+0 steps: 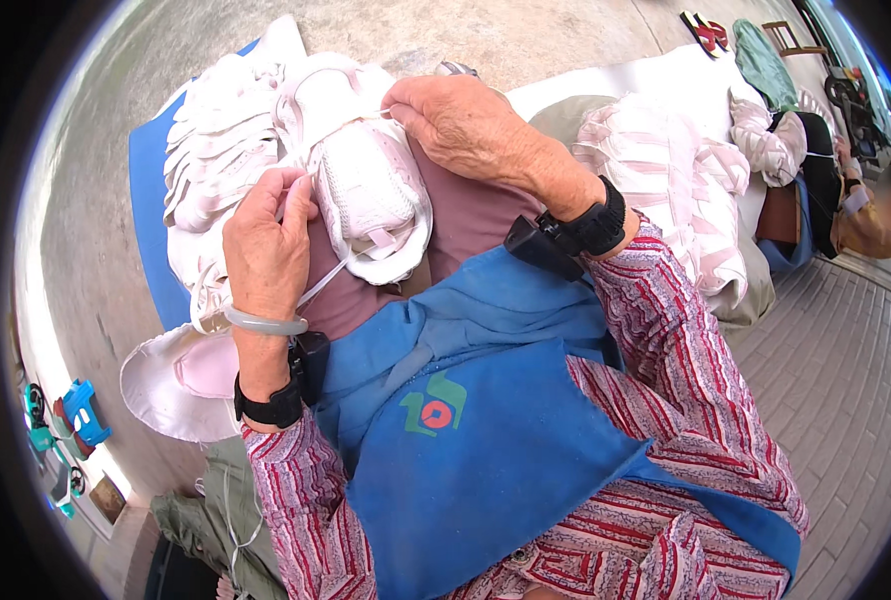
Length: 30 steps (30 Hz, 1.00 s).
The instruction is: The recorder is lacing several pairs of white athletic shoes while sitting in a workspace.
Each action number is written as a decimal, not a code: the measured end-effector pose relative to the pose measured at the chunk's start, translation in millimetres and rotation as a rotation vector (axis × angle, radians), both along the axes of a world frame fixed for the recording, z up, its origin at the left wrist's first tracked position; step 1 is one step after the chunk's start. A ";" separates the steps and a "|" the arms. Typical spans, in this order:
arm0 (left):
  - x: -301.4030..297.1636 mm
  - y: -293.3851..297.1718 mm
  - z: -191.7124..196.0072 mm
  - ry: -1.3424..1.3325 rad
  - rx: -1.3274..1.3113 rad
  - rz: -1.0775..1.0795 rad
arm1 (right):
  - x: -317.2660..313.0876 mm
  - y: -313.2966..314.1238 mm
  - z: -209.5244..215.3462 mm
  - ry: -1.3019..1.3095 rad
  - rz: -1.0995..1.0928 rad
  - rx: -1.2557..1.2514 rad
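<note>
On my lap, between my knees, lies a bundle of white and pale pink shoe uppers [371,190], one of them showing its mesh and pink lining. My right hand [471,130] is at the bundle's far right, with thumb and forefinger pinched on a thin white cord. Just left of the bundle, my left hand [266,245] pinches the cord too, its fingers closed together. A tail of the white cord [324,283] hangs beneath my left hand toward my blue apron [486,460]. How the cord passes round the bundle is partly hidden.
Stacked white uppers [221,130] lie at the left over a blue sheet [149,200]. A loose upper [156,380] sits by my left wrist. Tied uppers [656,180] rest at my right. Farther right, another person [871,215] sits beside more uppers. Sandals [704,35] stand behind.
</note>
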<state>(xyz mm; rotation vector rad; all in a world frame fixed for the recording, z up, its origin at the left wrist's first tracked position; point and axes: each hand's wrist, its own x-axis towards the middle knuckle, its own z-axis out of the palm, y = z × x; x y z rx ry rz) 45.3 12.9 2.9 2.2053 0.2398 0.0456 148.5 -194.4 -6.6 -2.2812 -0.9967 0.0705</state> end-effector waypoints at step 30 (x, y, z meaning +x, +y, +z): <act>22.8 17.4 -0.9 -0.072 0.171 -0.005 | -3.4 22.3 -2.8 -0.141 -0.068 0.068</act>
